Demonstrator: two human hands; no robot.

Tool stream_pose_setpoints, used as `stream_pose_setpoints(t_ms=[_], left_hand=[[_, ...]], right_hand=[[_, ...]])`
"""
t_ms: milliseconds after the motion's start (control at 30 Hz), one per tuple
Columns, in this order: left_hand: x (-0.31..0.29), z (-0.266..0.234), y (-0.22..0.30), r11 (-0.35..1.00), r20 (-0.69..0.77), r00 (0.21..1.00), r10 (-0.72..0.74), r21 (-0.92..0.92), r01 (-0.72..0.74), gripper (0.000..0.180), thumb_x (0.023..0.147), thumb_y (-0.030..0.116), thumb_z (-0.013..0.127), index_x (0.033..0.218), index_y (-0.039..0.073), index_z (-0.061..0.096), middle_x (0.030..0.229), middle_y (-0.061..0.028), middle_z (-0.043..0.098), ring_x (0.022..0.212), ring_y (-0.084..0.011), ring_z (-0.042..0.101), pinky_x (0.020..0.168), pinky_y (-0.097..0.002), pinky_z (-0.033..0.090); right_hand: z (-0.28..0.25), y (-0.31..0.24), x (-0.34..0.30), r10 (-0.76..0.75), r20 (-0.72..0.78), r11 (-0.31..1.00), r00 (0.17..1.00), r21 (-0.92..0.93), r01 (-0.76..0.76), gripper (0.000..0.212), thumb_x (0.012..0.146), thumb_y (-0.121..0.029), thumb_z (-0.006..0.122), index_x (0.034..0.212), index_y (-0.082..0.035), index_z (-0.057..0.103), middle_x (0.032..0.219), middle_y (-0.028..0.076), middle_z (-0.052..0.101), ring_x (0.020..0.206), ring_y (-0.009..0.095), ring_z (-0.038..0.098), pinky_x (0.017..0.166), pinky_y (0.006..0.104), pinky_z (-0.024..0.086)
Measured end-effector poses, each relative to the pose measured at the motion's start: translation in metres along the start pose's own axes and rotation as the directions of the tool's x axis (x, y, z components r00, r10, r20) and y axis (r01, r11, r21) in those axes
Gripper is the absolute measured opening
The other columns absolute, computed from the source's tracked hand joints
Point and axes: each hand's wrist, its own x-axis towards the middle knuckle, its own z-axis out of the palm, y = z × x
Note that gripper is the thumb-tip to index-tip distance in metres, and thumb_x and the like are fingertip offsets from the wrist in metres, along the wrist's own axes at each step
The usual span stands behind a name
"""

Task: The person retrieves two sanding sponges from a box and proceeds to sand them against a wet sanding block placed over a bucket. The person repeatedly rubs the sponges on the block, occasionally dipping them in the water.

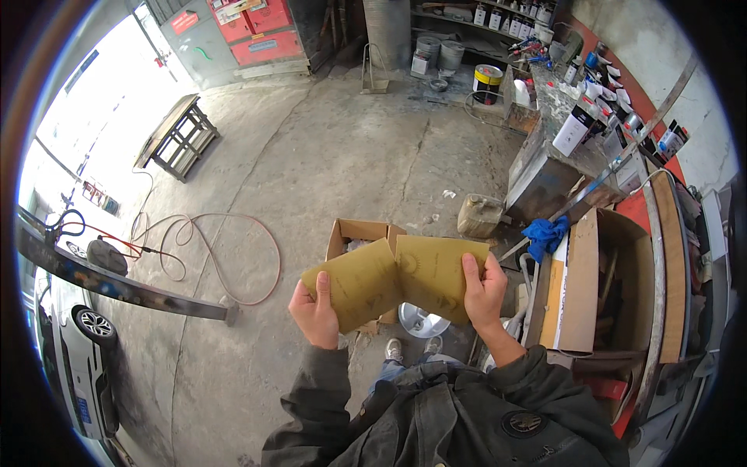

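Observation:
A mustard-yellow sheet of sandpaper (366, 284), its printed backing facing up, is stretched between my hands at waist height. It bends along a line down its middle, and a narrow notch splits it at the top edge. My left hand (317, 305) is closed on the left end, thumb on top. My right hand (484, 292) grips the right end the same way, its thumb lying over the printed face. The fingers of both hands are mostly hidden beneath the sheet. Behind and below it sits an open cardboard box (359, 229), partly covered by the sheet.
A silver wheel-like disc (422, 321) lies by my shoes. At right stand a large cardboard carton (580, 288), a blue cloth (547, 236), a dirty jerrycan (480, 215) and a cluttered workbench (537, 163). A red hose (276, 265) coils across the floor at left, near a metal beam (156, 297).

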Motion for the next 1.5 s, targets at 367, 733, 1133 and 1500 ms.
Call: stream_pose_setpoints(t_ms=[367,733,1133,1500], left_hand=[[0.005,0.003,-0.008,0.992,-0.078,0.994,-0.079,-0.106,0.070,0.028,0.103,0.023,0.062,0.110,-0.004,0.066,0.103,-0.0073,0.071,0.089,-0.0131,0.066,0.079,-0.0266,0.053],[0.007,-0.007,-0.034,0.990,0.231,0.963,-0.136,-0.016,0.143,0.026,0.100,0.013,0.064,0.117,-0.007,0.064,0.107,-0.0054,0.070,0.095,-0.0106,0.063,0.084,-0.0257,0.050],[0.034,-0.001,-0.052,0.993,-0.009,0.999,0.045,0.111,-0.044,0.031,0.107,0.025,0.052,0.118,-0.003,0.061,0.106,-0.0082,0.070,0.093,-0.0127,0.063,0.081,-0.0285,0.051],[0.027,-0.035,-0.101,0.958,-0.041,0.961,-0.273,-0.102,0.268,0.034,0.105,0.028,0.055,0.119,-0.002,0.062,0.109,-0.0130,0.068,0.092,-0.0210,0.067,0.081,-0.0344,0.056]], right_hand=[[-0.008,0.011,-0.012,0.106,0.268,0.896,0.957,0.392,-0.209,0.026,0.095,-0.016,0.071,0.114,0.002,0.065,0.105,0.004,0.069,0.094,0.009,0.062,0.082,0.0270,0.050],[-0.019,0.017,-0.015,0.276,0.220,0.945,0.935,0.114,-0.306,0.022,0.091,-0.017,0.074,0.098,0.004,0.073,0.085,0.002,0.074,0.077,0.008,0.064,0.070,0.0252,0.051],[-0.086,0.056,-0.011,0.376,-0.308,0.915,0.874,0.270,-0.299,0.027,0.094,-0.024,0.073,0.104,0.002,0.072,0.095,0.003,0.071,0.083,0.010,0.063,0.074,0.0264,0.050],[-0.337,0.095,-0.022,0.575,-0.711,0.761,0.406,0.647,0.056,0.053,0.093,-0.035,0.071,0.129,0.002,0.055,0.125,0.014,0.064,0.106,0.026,0.067,0.090,0.0361,0.057]])
